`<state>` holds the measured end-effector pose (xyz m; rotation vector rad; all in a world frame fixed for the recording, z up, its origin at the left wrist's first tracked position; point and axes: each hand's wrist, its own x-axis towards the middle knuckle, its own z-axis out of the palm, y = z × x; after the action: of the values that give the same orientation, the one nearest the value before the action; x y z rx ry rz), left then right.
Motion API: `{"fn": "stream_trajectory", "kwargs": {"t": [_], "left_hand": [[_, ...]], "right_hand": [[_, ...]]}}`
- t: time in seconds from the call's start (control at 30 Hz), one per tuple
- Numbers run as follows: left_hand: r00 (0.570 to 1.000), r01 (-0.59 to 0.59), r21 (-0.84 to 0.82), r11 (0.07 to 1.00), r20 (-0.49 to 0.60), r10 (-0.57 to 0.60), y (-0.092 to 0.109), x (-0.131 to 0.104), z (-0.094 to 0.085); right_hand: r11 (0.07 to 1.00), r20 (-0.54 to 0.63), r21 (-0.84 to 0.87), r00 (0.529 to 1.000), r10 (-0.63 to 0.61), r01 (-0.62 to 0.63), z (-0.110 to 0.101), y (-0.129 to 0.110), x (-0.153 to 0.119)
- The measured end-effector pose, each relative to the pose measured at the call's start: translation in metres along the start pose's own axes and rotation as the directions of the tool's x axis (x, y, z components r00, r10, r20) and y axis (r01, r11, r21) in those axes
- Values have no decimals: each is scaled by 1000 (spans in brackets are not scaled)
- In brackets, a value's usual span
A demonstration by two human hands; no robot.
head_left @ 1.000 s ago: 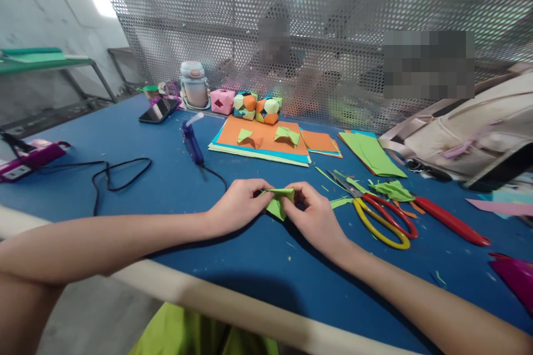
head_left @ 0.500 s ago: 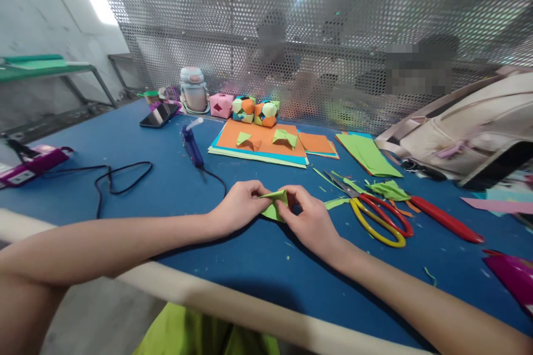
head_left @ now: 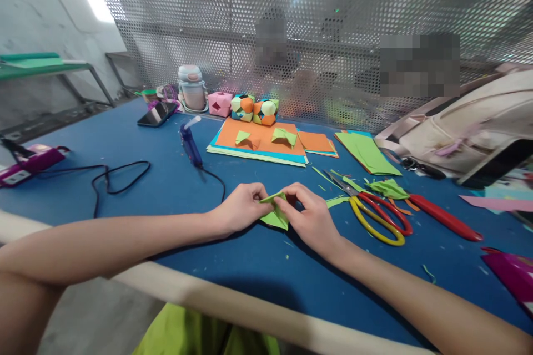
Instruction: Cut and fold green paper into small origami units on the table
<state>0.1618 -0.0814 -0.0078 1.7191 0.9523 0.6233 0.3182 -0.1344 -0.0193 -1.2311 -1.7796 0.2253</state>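
Note:
A small folded green paper (head_left: 276, 216) is pinched between both hands, just above the blue table (head_left: 166, 177). My left hand (head_left: 239, 209) grips its left edge with thumb and fingers. On the right edge, the thumb and fingers of my right hand (head_left: 310, 217) are closed. Beyond the hands, an orange sheet (head_left: 262, 134) tops a paper stack and carries small folded pieces, one of them green (head_left: 284, 136). Scissors (head_left: 377, 219) with red and yellow handles lie right of my right hand, beside green scraps (head_left: 387, 188).
A blue glue gun (head_left: 190, 146) with its cord stands left of the stack. Behind are a bottle (head_left: 192, 89), paper cubes (head_left: 242, 108) and a phone (head_left: 157, 114). Green sheets (head_left: 366, 152), a red-handled tool (head_left: 445, 217) and a bag (head_left: 466, 116) are at right.
The green paper has tilted between my fingers, its lower part now showing wider and hanging slightly lower. Both hands keep their grip and have hardly moved.

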Motion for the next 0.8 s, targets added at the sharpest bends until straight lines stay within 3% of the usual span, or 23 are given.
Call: {"fn": "stream_trajectory", "kwargs": {"t": [0.27, 0.4, 0.53, 0.8], "left_hand": [[999, 24, -50, 998, -34, -25, 2, 0, 0], [996, 78, -208, 975, -35, -87, 3, 1, 1], [993, 114, -347, 931, 51, -103, 3, 1, 2], [990, 52, -209, 976, 141, -22, 10, -5, -2]], "right_hand": [[997, 59, 41, 996, 62, -64, -3, -2, 1], [988, 88, 79, 988, 123, -130, -4, -1, 2], [987, 69, 66, 988, 141, -145, -3, 1, 2], [987, 45, 35, 987, 156, -158, -3, 1, 1]]}}
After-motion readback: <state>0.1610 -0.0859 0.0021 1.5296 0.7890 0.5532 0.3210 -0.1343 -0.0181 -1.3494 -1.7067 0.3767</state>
